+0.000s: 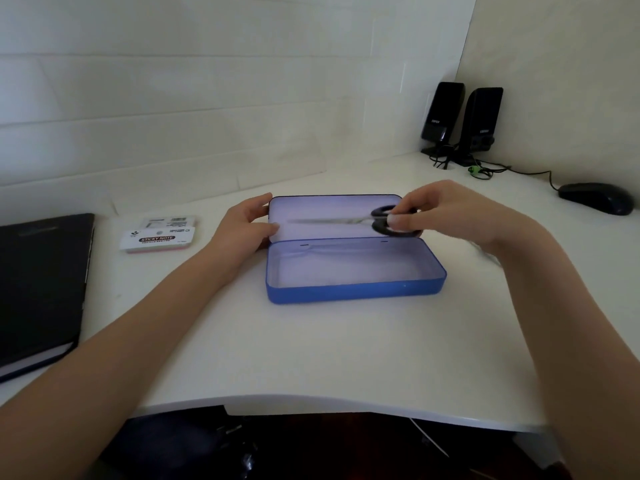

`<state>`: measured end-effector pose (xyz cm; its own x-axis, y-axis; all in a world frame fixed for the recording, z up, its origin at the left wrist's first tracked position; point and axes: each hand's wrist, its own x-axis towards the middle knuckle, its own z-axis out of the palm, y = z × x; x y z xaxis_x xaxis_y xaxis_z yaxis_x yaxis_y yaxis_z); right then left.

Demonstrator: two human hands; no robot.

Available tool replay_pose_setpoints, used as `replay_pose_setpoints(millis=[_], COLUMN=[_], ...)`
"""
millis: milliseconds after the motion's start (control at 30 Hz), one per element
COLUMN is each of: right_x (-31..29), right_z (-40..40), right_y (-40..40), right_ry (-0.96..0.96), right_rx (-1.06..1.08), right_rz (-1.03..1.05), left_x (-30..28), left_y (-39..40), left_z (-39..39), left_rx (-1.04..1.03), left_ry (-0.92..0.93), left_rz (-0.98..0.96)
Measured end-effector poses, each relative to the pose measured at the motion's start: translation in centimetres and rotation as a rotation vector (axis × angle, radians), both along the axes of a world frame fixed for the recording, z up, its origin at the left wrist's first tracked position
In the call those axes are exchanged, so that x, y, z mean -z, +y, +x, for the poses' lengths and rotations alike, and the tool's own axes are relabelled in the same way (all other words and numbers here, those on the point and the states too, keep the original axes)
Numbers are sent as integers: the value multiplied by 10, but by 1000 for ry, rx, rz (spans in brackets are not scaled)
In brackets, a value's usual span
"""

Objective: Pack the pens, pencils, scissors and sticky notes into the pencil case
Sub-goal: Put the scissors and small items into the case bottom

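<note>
A blue metal pencil case (353, 292) lies open in the middle of the white desk, its lid (329, 209) standing up at the back. My left hand (247, 225) holds the lid's left edge. My right hand (446, 211) pinches the black handles of a pair of scissors (388, 221) above the case, blades pointing left in front of the lid. The tray of the case looks empty. Two packs of sticky notes (157, 237) lie on the desk left of the case. No pens or pencils show in this view.
A black notebook (38, 285) lies at the far left. Two black speakers (460, 119) stand at the back right corner with cables, and a black mouse (595, 197) sits at the right edge. The desk's front edge curves below the case.
</note>
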<state>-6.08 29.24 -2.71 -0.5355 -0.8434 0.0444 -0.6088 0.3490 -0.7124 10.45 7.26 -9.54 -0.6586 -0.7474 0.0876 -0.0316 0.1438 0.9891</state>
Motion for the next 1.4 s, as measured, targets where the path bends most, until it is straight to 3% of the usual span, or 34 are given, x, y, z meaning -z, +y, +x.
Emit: replay_pose_setpoints(millis=[267,833,933,1033,1167,1267,1400], right_x=[12,28,21,19,27,45,53], right_z=[11,16,5,-23,-63,-76,-80], right_y=[-7,-23,-17,-5,17,19,15], right_ry=[93,247,246,329,374,243,207], right_rx=[-191,-163,-41,290,776,845,877], right_rz=[209,128,43,-93,151,314,220], left_x=[2,3,3,3,4,4,4], left_y=[-2,-2,-2,-3,-3,-4,-4], left_z=[-1,-1,-1,-1,-1,-1,-1], left_rx=[9,4,1,1,-1,-3,-8], left_ry=[-3,-14,-6,-6,-10,-10,-7], left_rz=[-16,-50,-49,-47,-37,-47,-36])
